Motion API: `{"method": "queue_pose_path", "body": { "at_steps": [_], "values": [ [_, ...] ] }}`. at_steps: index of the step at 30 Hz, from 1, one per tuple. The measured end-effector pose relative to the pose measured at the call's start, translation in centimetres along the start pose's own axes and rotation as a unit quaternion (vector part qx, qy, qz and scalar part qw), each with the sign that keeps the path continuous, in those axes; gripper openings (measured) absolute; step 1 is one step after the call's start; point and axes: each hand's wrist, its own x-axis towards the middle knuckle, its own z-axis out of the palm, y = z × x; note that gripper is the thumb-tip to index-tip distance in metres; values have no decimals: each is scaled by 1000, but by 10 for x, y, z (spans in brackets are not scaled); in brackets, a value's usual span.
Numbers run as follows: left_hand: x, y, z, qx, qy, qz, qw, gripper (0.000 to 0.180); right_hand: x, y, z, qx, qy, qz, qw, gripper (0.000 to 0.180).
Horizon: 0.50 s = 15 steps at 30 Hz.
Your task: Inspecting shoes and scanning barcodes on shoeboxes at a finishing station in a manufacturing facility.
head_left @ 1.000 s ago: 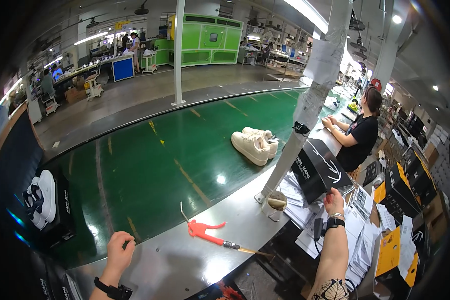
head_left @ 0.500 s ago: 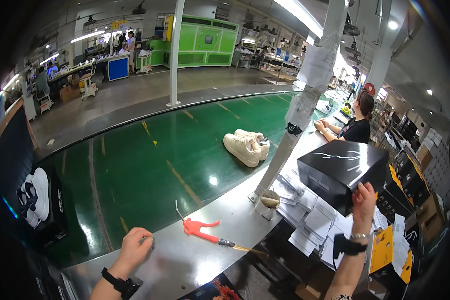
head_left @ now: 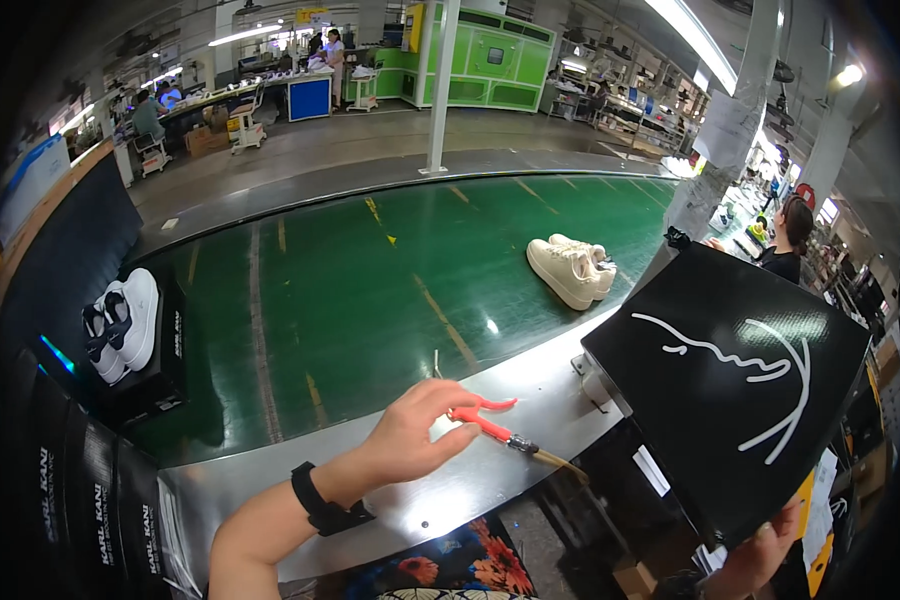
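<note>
In my right hand is a black shoe box with white brush-like lines on its top, gripped at the near lower corner. The box is tilted and hides part of the metal post and the papers behind it. My left hand is raised over the metal ledge, thumb and fingers apart with nothing held. Just beyond its fingertips, partly covered by them, lies a red air blow gun with a hose. A pair of cream sneakers rests on the green conveyor belt.
White sneakers with dark linings sit on a black box at the left. More black shoe boxes stand at lower left. A metal post rises beside the ledge. A co-worker is farther along at the right.
The shoe box has come nearer and tilted, its top now facing me. My left hand has moved right, to the blow gun. The whole view has swung left.
</note>
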Motion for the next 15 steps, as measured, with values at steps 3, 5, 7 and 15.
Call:
{"method": "queue_pose_path", "body": {
  "at_steps": [3,5,7,15],
  "values": [
    [6,11,-2,-11,21,32,999,29,-15,7,31,2,52,51,997,27],
    [8,16,-6,13,26,100,995,31,-22,7,55,5,57,57,997,25],
    [4,24,-8,-25,15,79,996,31,-31,19,56,23,17,62,998,21],
    [11,55,-11,-40,-43,114,992,59,-53,68,84,63,-128,198,970,27]
  ]
}}
